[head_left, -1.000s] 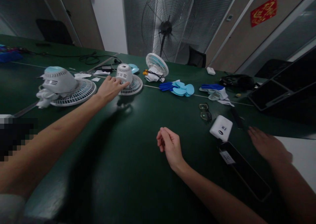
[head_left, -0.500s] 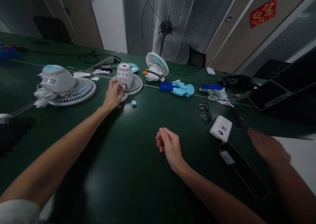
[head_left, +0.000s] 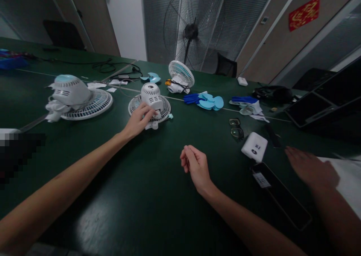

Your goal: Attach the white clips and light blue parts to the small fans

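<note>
A white, rounded plastic box (head_left: 251, 145) is bearing a blurred dark marking; beside the box, a white rectangular label (head_left: 262, 180) on a flat black oblong device (head_left: 283, 197) is showing illegible print; beyond the box, a red banner (head_left: 304, 13) is displaying unreadable gold characters

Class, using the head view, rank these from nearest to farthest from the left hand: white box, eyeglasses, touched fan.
From the left hand:
1. Touched fan: right at the hand.
2. Eyeglasses: off to its right.
3. White box: farther right, past the glasses.
</note>
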The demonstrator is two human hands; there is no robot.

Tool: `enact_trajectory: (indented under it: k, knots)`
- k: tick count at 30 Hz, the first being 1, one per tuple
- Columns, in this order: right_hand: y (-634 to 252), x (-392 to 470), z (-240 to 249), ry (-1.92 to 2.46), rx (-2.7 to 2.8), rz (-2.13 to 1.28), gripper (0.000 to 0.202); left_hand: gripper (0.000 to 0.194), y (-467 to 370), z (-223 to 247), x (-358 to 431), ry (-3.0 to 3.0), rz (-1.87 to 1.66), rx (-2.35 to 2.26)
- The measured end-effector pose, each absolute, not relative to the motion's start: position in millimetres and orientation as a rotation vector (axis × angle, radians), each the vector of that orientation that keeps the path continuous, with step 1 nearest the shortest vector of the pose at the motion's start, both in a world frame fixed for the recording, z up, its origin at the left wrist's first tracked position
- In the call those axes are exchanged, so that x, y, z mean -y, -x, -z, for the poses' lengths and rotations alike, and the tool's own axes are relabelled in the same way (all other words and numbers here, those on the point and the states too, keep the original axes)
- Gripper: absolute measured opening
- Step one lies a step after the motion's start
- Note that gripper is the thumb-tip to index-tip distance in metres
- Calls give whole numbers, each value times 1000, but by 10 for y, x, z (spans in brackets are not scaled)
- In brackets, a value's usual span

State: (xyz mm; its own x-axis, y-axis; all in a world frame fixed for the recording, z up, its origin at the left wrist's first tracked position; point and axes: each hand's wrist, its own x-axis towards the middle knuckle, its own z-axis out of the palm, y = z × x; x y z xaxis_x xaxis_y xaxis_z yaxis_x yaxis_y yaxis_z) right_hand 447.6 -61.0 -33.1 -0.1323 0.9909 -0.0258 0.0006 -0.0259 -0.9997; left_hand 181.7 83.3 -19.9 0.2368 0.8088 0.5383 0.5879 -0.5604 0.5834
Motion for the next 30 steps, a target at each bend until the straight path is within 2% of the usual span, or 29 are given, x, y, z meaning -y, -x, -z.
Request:
enact_trajectory:
  k: [2,6,9,12,18,22,26,30]
  knots:
    - [-4468,618,325,1187,1294,-1217,37,39,-1842,162,-725,-2242,-1197,-1225]
    - [-4460,608,346,1305,1396,-696,18,44,-1951,105,-502,-2200,-1126,-1069]
    - [-4458,575,388,1371,1514,-495,46,46,-2045,66,-343,-2206,-1049,-965]
    - [-4455,549,418,1431,1595,-527,58,39,-2084,15,-221,-2274,-973,-884]
    - [-4451,551,393,1471,1776,-606,44,28,-1980,-35,-65,-2677,-962,-1000]
    - [-4439,559,374,1424,1755,-664,38,21,-1876,76,15,-2648,-882,-1210]
    - [-4436,563,364,1301,1606,-687,30,30,-1762,237,28,-2661,-547,-1246]
    - [-4492,512,352,1244,1607,-592,37,31,-1703,260,36,-2551,-469,-1162]
